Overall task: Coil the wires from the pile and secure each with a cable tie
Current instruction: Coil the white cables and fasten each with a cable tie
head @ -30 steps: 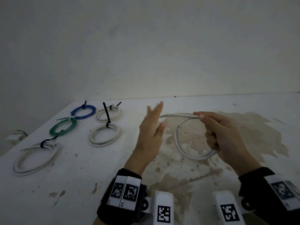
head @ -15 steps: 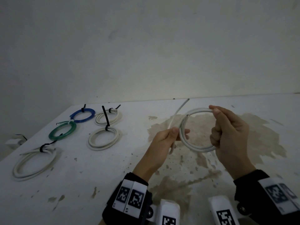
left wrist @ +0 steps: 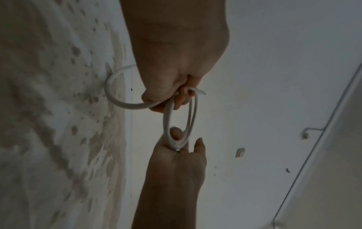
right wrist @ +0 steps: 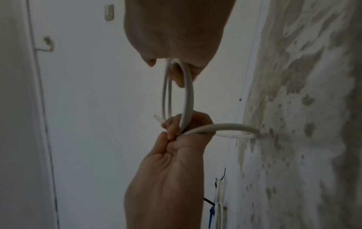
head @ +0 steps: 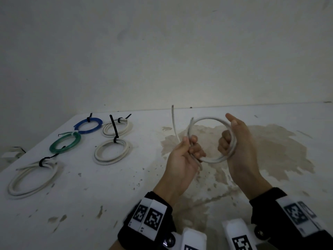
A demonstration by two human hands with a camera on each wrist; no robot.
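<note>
Above the stained table I hold a white wire [head: 207, 120] wound into a small coil of about two turns. My left hand [head: 191, 147] pinches the coil's left side, where the strands cross. One free end [head: 173, 121] rises from that hand toward the wall. My right hand [head: 228, 141] has its fingers curled through the coil's right side, with the thumb lifted. The left wrist view shows the coil [left wrist: 169, 117] edge-on between the left hand [left wrist: 176, 93] and the right hand [left wrist: 176, 148]. The right wrist view has the coil [right wrist: 188, 93] hanging from the right hand's fingers [right wrist: 176, 74].
Finished coils lie at the table's left, each with a black cable tie: a blue one [head: 88, 125], a green one [head: 65, 142] and three white ones [head: 117, 127] [head: 111, 152] [head: 32, 179]. The white table [head: 270, 150] has a brown stain under my hands. A wall stands close behind.
My left hand, open beside the wire a second ago, has taken hold of it. The loose length has been wound into the coil, and the free end has swung up toward the wall.
</note>
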